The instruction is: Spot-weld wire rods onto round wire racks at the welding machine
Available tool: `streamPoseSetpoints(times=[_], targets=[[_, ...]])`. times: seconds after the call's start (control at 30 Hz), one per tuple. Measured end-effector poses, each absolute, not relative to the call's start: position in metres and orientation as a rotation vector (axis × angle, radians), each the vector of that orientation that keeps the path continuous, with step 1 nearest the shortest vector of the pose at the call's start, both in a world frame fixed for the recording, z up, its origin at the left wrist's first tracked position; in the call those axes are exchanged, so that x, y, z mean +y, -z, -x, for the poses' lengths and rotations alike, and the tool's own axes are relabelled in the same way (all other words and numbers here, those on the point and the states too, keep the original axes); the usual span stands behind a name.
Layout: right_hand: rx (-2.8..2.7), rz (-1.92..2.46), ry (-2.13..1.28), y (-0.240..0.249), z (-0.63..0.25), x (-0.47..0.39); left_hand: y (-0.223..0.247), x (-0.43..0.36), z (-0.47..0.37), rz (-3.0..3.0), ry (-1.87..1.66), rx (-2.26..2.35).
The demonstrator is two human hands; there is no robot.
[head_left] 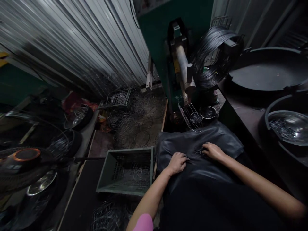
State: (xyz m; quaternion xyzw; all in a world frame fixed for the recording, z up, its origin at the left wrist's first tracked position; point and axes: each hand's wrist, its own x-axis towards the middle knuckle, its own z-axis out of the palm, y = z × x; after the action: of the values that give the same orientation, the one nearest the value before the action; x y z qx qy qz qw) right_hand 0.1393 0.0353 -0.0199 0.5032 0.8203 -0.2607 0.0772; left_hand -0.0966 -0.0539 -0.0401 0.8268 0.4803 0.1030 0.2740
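Over my lap lies a dark, shiny apron [221, 138]. My left hand [177, 163] rests on it, fingers curled and close together; a thin dark bit shows at the fingertips, too small to name. To its right, my right hand [213, 151] has its fingers closed at a small bunch of short wire pieces [199, 151] on the apron. Just beyond my knees, a wire rack [190, 116] of bent rods hangs at the tip of the machine's arm [184, 64]. A small round bowl [208, 112] stands behind it.
A green plastic crate [102, 171] with wire rings stands at my left. Wire baskets [120, 120] lie on the floor beyond. A wire coil [211, 57] hangs by the machine. At right are large black pans [267, 72] and a metal bowl [298, 123] with wire pieces. A fan [21, 166] stands left.
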Motion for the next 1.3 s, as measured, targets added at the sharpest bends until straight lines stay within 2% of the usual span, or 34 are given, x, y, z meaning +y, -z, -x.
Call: streamPoseSetpoints(times=[0.17, 0.3, 0.4, 0.57, 0.73, 0.9, 1.0, 1.13, 1.23, 1.3], targets=[[2.380, -1.662, 1.316, 0.027, -0.159, 0.039, 0.038, -0.056, 0.094, -2.146, -0.306, 1.310], [2.397, -1.680, 1.495, 0.027, -0.169, 0.041, 0.031, -0.043, 0.099, -1.933, -0.417, 1.285], [2.448, -1.608, 1.348, 0.023, -0.171, 0.038, 0.021, -0.021, 0.106, -1.716, -0.597, 1.281], [2.526, -1.362, 0.734, 0.009, -0.164, 0.021, 0.002, 0.031, 0.116, -1.520, -0.765, 1.428], [2.541, -1.249, 0.722, 0.003, -0.167, 0.016, -0.013, 0.078, 0.112, -1.574, -0.756, 1.518], [2.515, -1.371, 1.017, 0.013, -0.186, 0.022, -0.020, 0.104, 0.106, -1.699, -0.885, 1.655], [2.445, -1.406, 1.396, 0.019, -0.193, 0.023, -0.020, 0.115, 0.108, -1.746, -0.879, 1.740], [2.096, -1.740, 1.874, 0.020, -0.201, 0.030, -0.020, 0.136, 0.119, -1.723, -0.798, 1.825], [1.905, -1.814, 2.041, 0.020, -0.206, 0.034, -0.022, 0.159, 0.129, -1.661, -0.805, 1.856], [1.857, -1.808, 2.023, 0.023, -0.208, 0.034, -0.025, 0.173, 0.132, -1.595, -0.869, 1.836]])
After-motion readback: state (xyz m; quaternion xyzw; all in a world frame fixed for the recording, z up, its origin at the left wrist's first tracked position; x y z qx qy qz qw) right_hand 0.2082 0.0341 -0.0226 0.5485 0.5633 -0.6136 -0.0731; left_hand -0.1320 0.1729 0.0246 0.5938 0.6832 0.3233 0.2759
